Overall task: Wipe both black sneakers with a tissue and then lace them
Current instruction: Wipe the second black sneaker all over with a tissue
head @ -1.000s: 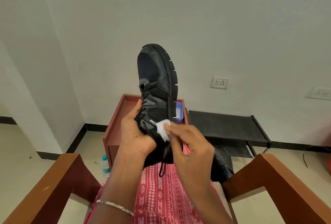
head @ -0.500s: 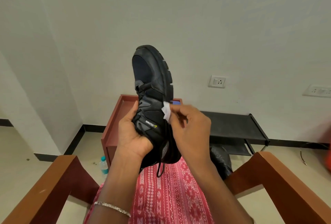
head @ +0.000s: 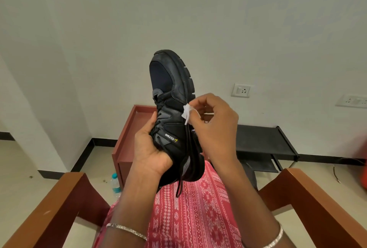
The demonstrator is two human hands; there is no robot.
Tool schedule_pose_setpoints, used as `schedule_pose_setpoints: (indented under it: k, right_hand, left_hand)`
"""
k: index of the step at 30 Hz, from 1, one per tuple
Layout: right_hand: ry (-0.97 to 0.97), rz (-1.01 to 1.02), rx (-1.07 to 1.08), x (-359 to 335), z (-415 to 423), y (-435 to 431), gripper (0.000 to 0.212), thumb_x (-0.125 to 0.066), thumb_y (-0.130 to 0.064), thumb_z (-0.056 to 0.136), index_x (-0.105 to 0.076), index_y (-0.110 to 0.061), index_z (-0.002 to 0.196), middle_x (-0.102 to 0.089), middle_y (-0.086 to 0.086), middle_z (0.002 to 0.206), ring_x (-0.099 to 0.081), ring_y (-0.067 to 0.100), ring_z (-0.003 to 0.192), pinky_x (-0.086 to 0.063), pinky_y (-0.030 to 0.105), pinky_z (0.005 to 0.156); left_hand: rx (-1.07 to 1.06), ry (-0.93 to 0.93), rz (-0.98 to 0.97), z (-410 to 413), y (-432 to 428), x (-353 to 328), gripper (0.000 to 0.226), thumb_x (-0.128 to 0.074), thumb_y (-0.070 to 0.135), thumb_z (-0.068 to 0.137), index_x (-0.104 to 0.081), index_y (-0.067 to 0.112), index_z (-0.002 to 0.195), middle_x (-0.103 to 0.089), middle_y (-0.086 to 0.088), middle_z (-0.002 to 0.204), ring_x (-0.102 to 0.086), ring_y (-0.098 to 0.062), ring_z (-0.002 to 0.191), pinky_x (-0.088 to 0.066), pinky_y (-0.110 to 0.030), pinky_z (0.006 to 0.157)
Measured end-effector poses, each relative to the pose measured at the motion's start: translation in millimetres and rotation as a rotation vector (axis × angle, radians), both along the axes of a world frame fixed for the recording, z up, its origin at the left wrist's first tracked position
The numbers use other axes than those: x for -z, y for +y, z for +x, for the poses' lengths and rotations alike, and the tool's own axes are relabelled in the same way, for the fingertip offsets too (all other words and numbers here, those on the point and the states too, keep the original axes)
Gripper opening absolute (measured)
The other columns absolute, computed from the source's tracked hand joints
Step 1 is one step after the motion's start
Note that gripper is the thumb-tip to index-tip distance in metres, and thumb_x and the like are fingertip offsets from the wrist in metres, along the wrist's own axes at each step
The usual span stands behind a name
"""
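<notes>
One black lace-up sneaker [head: 170, 97] up over my lap, toe pointing away. Left hand [head: 148, 148] wrapped around its laced middle. Right hand [head: 213, 126] pinching small crumpled white tissue [head: 186, 111] against the sole edge.

A single head-worn camera is supplying the only view, so no second view is sharing any of the scene; it is looking forward and slightly down from a seated person's eye level, over a red patterned lap [head: 194, 214] and between two wooden armrests [head: 45, 208] that are running out of the lower corners; it is facing a plain white wall [head: 198, 9] carrying a wall socket [head: 241, 90], with a red-brown side table [head: 127, 138] standing below; the wide lens is bending the room's edges; the left hand [head: 151, 148], the right hand [head: 214, 126] and the black sneaker [head: 170, 97] are sitting very near the lens, filling the centre.
</notes>
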State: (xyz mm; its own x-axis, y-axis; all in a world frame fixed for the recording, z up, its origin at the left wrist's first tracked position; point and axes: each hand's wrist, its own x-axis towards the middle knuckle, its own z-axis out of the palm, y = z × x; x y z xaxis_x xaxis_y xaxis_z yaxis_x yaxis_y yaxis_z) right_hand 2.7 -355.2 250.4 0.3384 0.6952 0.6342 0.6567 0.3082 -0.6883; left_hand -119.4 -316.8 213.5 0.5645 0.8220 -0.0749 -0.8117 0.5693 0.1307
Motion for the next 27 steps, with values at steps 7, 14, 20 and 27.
schedule_pose_setpoints:
  k: [7, 14, 20, 27]
  right_hand:
    - [-0.257, -0.321, -0.151, 30, 5, -31, 0.017, -0.070, -0.006, 0.081, -0.067, -0.022, 0.076, -0.059, -0.011, 0.081, -0.057, 0.003, 0.074, -0.045, 0.015, 0.068]
    - [-0.107, -0.251, -0.144, 1, 15, -9, 0.009, -0.074, -0.014, 0.077, -0.073, -0.023, 0.077, -0.069, -0.011, 0.073, -0.066, 0.004, 0.069, -0.058, 0.026, 0.071]
    - [-0.146, 0.037, -0.069, 12, 7, 0, 0.014, -0.069, -0.006, 0.085, -0.065, -0.019, 0.084, -0.060, -0.007, 0.086, -0.058, 0.009, 0.078, -0.048, 0.017, 0.068]
    - [-0.346, -0.502, -0.176, 13, 29, -31, 0.017, -0.071, -0.012, 0.080, -0.071, -0.028, 0.074, -0.067, -0.013, 0.077, -0.062, 0.002, 0.072, -0.051, 0.020, 0.071]
  left_hand:
    - [-0.043, 0.039, -0.002, -10, 1, 0, 0.036, -0.057, 0.031, 0.097, -0.075, 0.002, 0.109, -0.072, -0.017, 0.113, -0.071, -0.033, 0.106, -0.057, -0.051, 0.091]
    - [0.019, 0.031, -0.021, -5, 4, 1, 0.047, -0.062, 0.030, 0.094, -0.061, 0.006, 0.135, -0.060, -0.017, 0.137, -0.055, -0.032, 0.131, -0.037, -0.043, 0.116]
    - [0.017, 0.023, -0.007, -5, 3, 2, 0.044, -0.060, 0.032, 0.096, -0.063, 0.008, 0.133, -0.060, -0.011, 0.139, -0.056, -0.026, 0.131, -0.038, -0.039, 0.116]
    - [0.001, 0.040, 0.000, -2, 4, 3, 0.039, -0.057, 0.033, 0.098, -0.067, 0.009, 0.127, -0.064, -0.012, 0.133, -0.060, -0.028, 0.126, -0.039, -0.042, 0.115]
